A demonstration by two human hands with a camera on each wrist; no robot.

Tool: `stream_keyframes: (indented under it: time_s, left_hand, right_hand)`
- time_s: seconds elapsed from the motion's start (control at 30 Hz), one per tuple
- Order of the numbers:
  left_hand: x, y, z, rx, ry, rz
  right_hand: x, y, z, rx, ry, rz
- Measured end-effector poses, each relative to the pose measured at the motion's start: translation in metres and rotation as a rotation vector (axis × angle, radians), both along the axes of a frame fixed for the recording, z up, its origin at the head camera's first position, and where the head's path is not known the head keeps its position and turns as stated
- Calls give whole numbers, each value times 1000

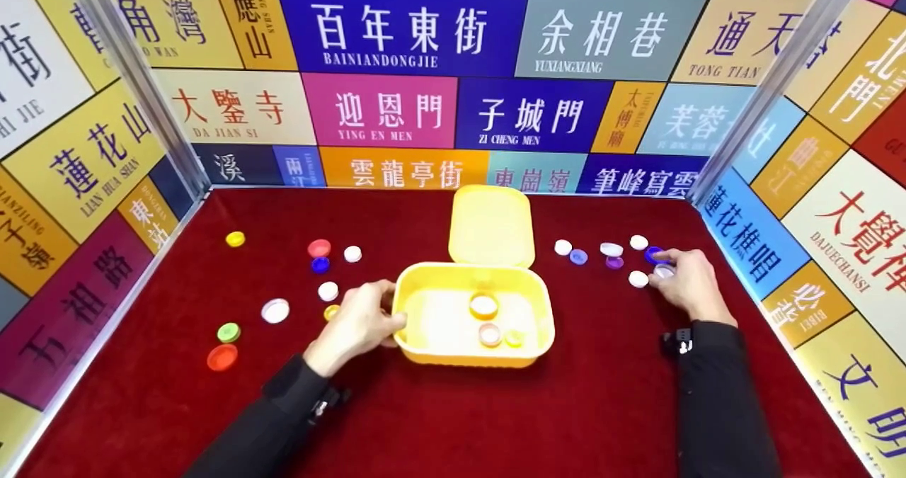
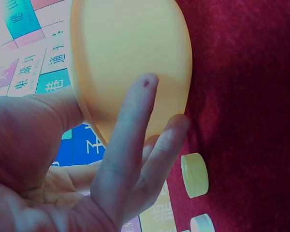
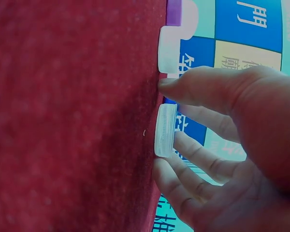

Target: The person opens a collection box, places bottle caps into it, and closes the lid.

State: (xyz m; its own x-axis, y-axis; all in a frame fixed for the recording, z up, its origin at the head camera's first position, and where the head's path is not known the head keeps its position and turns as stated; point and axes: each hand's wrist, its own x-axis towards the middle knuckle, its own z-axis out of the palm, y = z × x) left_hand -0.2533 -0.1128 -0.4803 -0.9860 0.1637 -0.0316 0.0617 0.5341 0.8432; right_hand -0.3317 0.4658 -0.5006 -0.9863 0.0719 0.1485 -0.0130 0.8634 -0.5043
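My left hand (image 1: 361, 316) grips the left end of a yellow plastic box (image 1: 473, 359), thumb over the rim and fingers against the outer wall. In the left wrist view, fingers (image 2: 130, 130) lie along the box's wall (image 2: 135, 43). Inside the box are an orange-rimmed cap (image 1: 484, 306), a pinkish cap (image 1: 490, 334) and a small yellow cap (image 1: 514, 337). At the right, my right hand (image 1: 692, 287) reaches around a whitish ribbed cap (image 3: 165, 130) on the cloth. A gap shows between its thumb and that cap; the other fingertips are close to the cap's far side.
The box's yellow lid (image 1: 491, 226) lies behind it. Several white, blue and purple caps (image 1: 614, 262) are grouped near my right hand. On the left are scattered caps, including a red-orange cap (image 1: 222, 357) and a green cap (image 1: 228, 333). Sign-printed walls (image 1: 396, 110) surround the red cloth (image 1: 566, 421).
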Motion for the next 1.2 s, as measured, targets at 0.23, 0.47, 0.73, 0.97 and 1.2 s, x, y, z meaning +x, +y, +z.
stream_keyframes:
  time_s: [0.23, 0.47, 0.73, 0.97, 1.2]
  left_hand:
    - [1, 0, 0, 1, -5, 3]
    - [0, 0, 0, 3, -17, 11]
    - [1, 1, 1, 1, -31, 9]
    - [1, 1, 0, 9, -34, 6]
    - [1, 1, 0, 6, -28, 6]
  right_hand:
    - [1, 0, 1, -3, -32, 2]
    - [2, -4, 8, 11, -23, 5]
    - [6, -16, 25, 19, -12, 12]
    - [8, -33, 43, 31, 25, 40]
    - [9, -63, 59, 14, 73, 104]
